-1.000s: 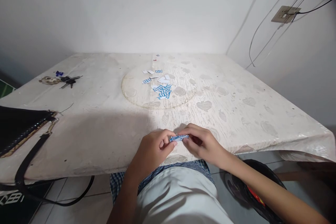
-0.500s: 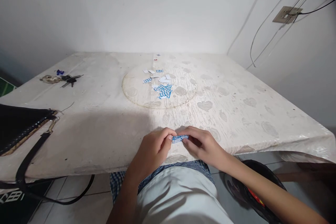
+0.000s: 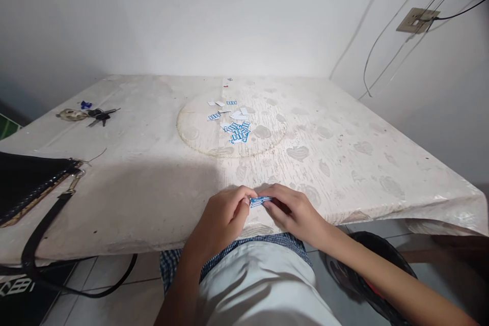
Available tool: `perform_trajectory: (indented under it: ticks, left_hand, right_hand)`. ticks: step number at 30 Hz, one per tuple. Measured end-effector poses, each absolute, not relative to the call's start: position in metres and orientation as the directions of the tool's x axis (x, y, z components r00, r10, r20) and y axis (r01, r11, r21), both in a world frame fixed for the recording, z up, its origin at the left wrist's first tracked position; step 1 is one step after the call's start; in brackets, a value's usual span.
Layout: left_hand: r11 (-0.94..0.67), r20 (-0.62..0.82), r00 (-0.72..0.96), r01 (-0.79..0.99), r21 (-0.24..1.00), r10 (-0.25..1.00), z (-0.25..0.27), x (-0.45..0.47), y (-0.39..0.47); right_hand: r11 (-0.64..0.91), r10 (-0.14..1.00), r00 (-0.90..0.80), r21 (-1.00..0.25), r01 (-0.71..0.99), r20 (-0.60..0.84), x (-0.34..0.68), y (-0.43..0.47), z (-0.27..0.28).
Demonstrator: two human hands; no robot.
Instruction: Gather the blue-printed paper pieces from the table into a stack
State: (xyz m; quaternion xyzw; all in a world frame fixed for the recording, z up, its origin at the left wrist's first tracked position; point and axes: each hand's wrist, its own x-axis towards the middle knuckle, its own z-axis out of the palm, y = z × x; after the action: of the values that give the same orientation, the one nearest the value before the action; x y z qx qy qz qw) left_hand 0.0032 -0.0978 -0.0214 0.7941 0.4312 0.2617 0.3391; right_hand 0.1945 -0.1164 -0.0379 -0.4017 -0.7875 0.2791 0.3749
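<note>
Between my two hands, near the table's front edge, is a small stack of blue-and-white paper pieces (image 3: 260, 201). My left hand (image 3: 228, 211) pinches its left end with thumb and forefinger. The right end is gripped by my right hand (image 3: 293, 207), thumb on the near side and fingers behind. Farther back lies a loose pile of similar paper pieces (image 3: 239, 132), some with blue printed outlines. Several more, such as a plain white piece (image 3: 243, 111) and a blue-marked piece (image 3: 214, 117), are scattered around that pile.
A patterned plastic cloth covers the table (image 3: 328, 173). At the left are keys (image 3: 101, 116) and a black bag (image 3: 34, 181) with its strap (image 3: 46, 224) hanging over the edge. A black-lined bin (image 3: 367, 244) stands below, right. Wires hang by a wall outlet (image 3: 416, 20).
Both hands stay almost in place, still holding the stack. The right fingertips have shifted very slightly left along it. The scattered pieces have not moved.
</note>
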Motion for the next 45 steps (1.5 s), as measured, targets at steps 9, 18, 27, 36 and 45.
perform_trajectory:
  ticks: [9,18,27,36,45]
  left_hand:
    - [-0.392,0.125,0.47,0.529,0.753,0.874,-0.017,0.007,-0.099]
    - [-0.424,0.133,0.476,0.58,0.695,0.869,-0.02,0.008,-0.099]
    - [-0.56,0.217,0.537,0.633,0.535,0.815,-0.027,0.009,-0.098]
    - [-0.55,0.196,0.54,0.64,0.536,0.819,-0.026,0.007,-0.097]
    - [-0.54,0.184,0.533,0.651,0.534,0.826,-0.022,0.005,-0.097]
  right_hand:
    - [0.542,0.829,-0.414,-0.725,0.425,0.377,0.194,-0.115,-0.04]
    - [0.551,0.821,-0.432,-0.719,0.424,0.374,0.193,-0.115,-0.041]
    - [0.41,0.885,-0.396,-0.812,0.416,0.244,0.205,-0.101,-0.014]
    - [0.457,0.881,-0.453,-0.492,0.741,0.136,0.176,0.065,0.015]
    - [0.389,0.853,-0.502,-0.468,0.794,-0.143,0.144,0.124,0.023]
